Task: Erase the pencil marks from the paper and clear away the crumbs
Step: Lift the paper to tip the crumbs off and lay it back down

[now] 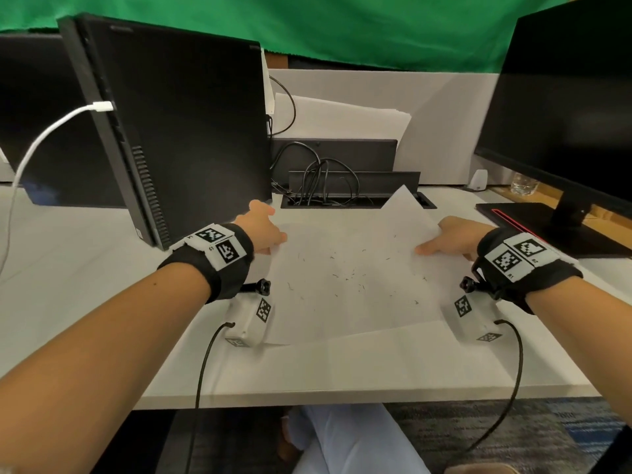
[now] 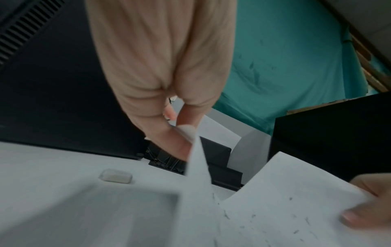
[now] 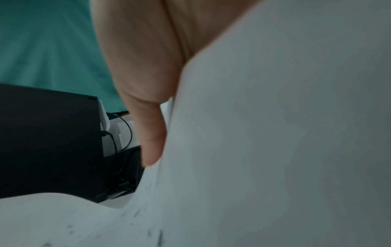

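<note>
A white sheet of paper [image 1: 352, 289] is lifted off the desk and sags between my two hands, with several dark eraser crumbs [image 1: 345, 277] scattered over its middle. My left hand [image 1: 265, 230] pinches the paper's left edge [image 2: 196, 160] between thumb and fingers. My right hand [image 1: 444, 239] grips the right edge, thumb on top of the sheet [image 3: 275, 150]. A white eraser [image 2: 116, 177] lies on the desk in the left wrist view, left of the paper. No pencil marks show on the sheet.
A black computer tower [image 1: 171, 131] stands close behind my left hand. A black monitor [image 1: 564, 107] on its stand rises at the right. A cable tray [image 1: 342, 196] with black wires is sunk into the white desk [image 1: 85, 268] behind the paper. A glass [image 1: 521, 184] stands far right.
</note>
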`<state>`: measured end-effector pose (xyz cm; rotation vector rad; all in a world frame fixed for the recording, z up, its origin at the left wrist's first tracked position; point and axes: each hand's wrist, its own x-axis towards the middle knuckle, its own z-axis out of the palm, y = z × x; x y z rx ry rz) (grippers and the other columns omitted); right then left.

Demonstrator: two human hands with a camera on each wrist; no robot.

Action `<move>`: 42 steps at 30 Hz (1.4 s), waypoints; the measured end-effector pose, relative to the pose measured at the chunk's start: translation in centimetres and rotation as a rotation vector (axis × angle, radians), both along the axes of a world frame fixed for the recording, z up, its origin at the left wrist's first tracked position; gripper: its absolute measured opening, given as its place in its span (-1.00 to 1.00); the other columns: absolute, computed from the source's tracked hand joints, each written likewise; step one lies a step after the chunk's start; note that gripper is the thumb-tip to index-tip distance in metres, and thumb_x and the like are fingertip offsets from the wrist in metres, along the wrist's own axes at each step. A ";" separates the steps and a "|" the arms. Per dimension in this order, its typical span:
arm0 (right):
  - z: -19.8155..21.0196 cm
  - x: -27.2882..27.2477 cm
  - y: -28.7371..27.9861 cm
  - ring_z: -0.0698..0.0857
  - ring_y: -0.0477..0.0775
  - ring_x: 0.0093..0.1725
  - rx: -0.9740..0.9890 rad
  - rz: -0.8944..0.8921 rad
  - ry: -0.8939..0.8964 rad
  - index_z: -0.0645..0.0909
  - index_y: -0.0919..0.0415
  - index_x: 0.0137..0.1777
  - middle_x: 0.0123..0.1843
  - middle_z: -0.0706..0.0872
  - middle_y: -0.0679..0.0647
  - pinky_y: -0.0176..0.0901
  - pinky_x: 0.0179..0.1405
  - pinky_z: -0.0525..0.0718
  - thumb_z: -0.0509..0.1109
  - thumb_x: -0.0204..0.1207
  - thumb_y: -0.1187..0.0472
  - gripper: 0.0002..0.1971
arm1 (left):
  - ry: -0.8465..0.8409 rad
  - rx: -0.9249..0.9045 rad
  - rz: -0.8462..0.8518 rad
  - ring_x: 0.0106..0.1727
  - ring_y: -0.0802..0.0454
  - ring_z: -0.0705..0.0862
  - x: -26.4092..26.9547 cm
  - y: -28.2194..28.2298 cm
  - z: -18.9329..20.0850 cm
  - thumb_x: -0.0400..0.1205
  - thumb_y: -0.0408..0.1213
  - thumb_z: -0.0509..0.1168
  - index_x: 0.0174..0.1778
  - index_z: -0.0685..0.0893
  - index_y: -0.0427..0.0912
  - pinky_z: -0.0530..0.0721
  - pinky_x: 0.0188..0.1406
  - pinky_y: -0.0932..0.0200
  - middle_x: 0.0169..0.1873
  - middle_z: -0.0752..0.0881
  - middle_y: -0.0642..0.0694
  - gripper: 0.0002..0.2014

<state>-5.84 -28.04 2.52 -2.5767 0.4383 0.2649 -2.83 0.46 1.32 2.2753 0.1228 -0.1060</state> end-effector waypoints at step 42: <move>0.9 -2.3 3.2 0.67 0.09 -0.02 0.425 0.100 -0.671 0.65 0.31 0.16 0.02 0.67 0.06 -0.33 -0.29 0.55 0.37 0.54 0.27 -0.77 | -0.663 -0.364 -0.091 0.34 0.13 0.49 -2.7 -2.9 -0.1 0.67 -0.45 0.19 0.37 0.56 -0.07 0.44 0.47 0.09 0.27 0.54 0.08 -0.63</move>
